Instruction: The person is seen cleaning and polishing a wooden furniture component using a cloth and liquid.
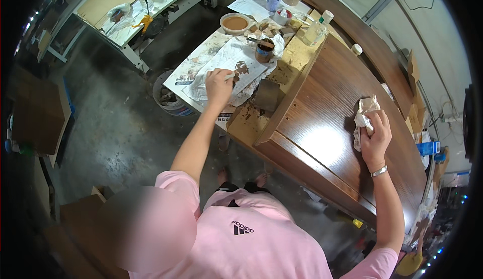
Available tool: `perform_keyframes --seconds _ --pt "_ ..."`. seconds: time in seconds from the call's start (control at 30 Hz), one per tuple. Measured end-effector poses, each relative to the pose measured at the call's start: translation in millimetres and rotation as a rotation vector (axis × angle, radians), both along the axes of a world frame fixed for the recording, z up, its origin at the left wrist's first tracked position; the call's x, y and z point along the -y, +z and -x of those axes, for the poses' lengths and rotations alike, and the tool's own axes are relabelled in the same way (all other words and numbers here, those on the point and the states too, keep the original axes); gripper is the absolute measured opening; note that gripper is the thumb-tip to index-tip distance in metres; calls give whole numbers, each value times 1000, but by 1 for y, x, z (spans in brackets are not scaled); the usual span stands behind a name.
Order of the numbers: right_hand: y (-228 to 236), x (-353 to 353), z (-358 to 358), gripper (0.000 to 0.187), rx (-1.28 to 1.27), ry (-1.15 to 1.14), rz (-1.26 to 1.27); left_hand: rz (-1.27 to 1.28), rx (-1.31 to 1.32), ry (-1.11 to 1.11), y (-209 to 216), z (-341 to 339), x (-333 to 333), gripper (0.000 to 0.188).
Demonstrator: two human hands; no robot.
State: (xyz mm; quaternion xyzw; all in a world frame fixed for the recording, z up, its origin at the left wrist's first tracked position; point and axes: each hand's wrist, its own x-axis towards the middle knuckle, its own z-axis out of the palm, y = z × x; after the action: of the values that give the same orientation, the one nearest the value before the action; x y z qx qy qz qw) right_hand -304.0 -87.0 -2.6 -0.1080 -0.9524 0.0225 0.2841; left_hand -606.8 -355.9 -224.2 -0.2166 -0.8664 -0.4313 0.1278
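With my right hand (376, 137) I press a crumpled white rag (363, 115) onto the glossy dark-brown wooden panel (322, 98), my fingers closed round it. My left hand (219, 87) is closed over the white cloth and paper (216, 68) on the worktable. Something small, pale and dark, shows at its fingertips, too hidden to name. Brown smears mark the paper beside it. A jar of dark-brown paste (264, 55) stands just beyond, with a flat-bladed tool (260, 42) lying across its mouth. Nearer the panel lies a brown square block (267, 95).
Behind the jar are a bowl of brown paste (235, 23), several small blocks and a clear bottle (315, 31) with a white cap. A bucket (171, 98) stands on the floor left of the worktable. Another bench (121, 37) is at the far left; cardboard boxes (80, 211) are lower left.
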Motion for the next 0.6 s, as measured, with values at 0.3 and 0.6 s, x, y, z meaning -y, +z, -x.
perform_keyframes --seconds 0.3,0.6 --pt "2 3 3 25 3 15 1 364 -97 11 16 13 7 20" --pt "4 3 1 25 2 7 6 -403 169 -846 161 -65 -34 28"
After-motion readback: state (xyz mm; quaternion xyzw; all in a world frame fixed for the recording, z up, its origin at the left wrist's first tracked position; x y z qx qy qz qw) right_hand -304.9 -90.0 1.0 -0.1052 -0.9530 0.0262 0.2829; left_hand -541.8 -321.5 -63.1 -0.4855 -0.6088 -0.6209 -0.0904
